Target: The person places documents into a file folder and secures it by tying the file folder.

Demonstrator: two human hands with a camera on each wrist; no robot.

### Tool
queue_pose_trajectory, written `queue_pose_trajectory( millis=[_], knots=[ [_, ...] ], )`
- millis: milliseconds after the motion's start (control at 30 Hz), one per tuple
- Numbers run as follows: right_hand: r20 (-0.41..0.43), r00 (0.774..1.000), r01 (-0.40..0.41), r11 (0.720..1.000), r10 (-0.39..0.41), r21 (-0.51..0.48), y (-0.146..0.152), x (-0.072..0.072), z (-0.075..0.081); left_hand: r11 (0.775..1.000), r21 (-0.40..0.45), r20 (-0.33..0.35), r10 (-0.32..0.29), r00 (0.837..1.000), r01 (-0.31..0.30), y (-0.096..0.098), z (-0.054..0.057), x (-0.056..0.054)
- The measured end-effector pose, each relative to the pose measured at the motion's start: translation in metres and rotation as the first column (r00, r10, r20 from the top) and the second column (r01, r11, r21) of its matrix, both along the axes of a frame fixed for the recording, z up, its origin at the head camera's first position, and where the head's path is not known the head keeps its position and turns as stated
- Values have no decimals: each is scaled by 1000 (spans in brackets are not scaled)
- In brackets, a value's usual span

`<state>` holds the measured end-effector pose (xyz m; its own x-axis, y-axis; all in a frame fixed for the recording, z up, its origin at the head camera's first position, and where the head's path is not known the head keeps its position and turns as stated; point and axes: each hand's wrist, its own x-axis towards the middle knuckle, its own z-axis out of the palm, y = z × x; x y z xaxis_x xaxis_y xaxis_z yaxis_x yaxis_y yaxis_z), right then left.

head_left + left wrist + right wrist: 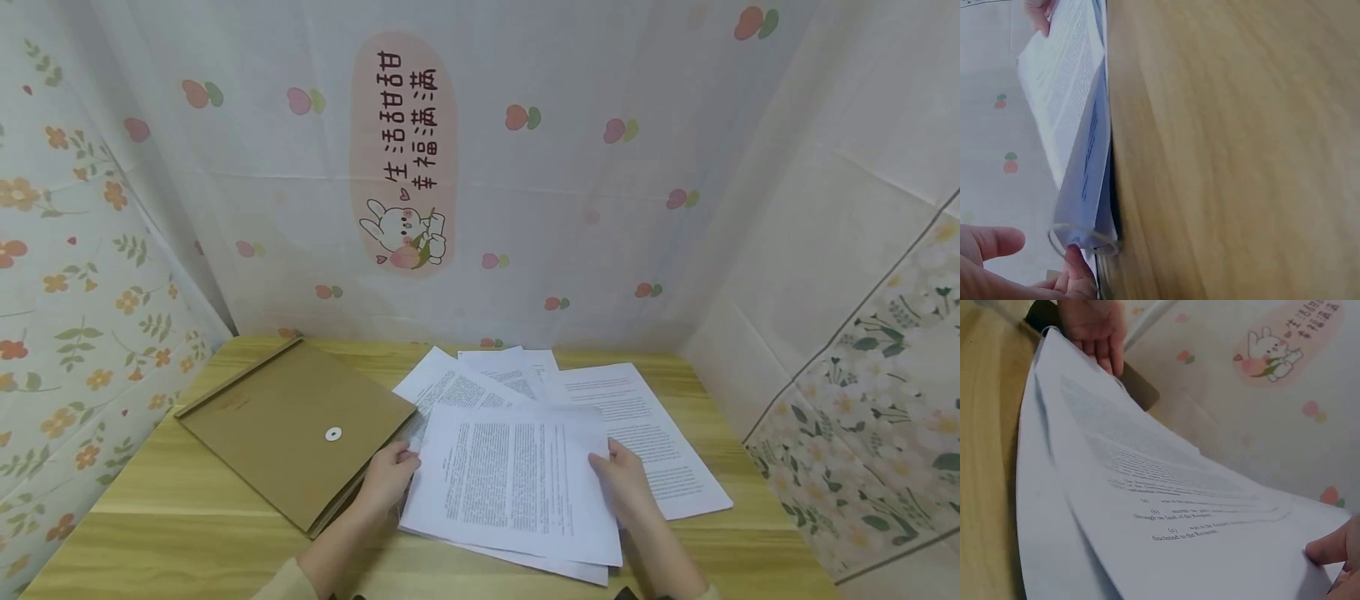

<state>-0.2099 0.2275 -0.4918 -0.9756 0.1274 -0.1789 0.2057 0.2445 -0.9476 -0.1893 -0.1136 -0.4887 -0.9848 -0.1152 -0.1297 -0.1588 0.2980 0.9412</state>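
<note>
A small stack of printed sheets lies tilted between both hands over the table front. The right hand pinches its right edge, thumb on top and fingers mostly hidden beneath. At the left edge is the left hand. In the left wrist view its thumb stands straight and apart from the paper, while a fingertip touches the lower edge. A thin pale loop passes about that end of the sheets. The sheets bow apart there.
A brown document folder with a white round button lies at the left. Behind the held stack, more printed papers spread across the wooden table. A patterned curtain hangs at the back.
</note>
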Motion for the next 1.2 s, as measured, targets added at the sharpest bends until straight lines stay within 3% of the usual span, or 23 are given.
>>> queue_pose_trajectory(
  millis=[200,367,567,800,967,1100,1200],
  knots=[
    [-6,1000,6,997,-6,-77,7,0,17,999,-14,-9,-42,999,41,4,4,-1],
    [-39,999,16,994,-20,-108,10,0,32,988,117,-10,-100,995,100,5,6,-4],
    [-91,996,-13,987,-2,-161,10,-1,42,954,260,-33,-147,989,150,3,15,-7],
    [-150,988,-79,957,38,-279,13,1,45,888,413,-111,-171,979,202,-6,25,-9],
    [-119,986,-146,934,112,-327,15,2,43,850,472,-171,-174,970,236,-10,30,-8],
    [-65,983,-181,934,169,-309,13,4,40,852,461,-201,-173,964,249,-12,34,-6],
    [-65,986,-162,951,150,-264,10,5,40,861,431,-221,-188,957,269,-13,37,-5]
  ],
)
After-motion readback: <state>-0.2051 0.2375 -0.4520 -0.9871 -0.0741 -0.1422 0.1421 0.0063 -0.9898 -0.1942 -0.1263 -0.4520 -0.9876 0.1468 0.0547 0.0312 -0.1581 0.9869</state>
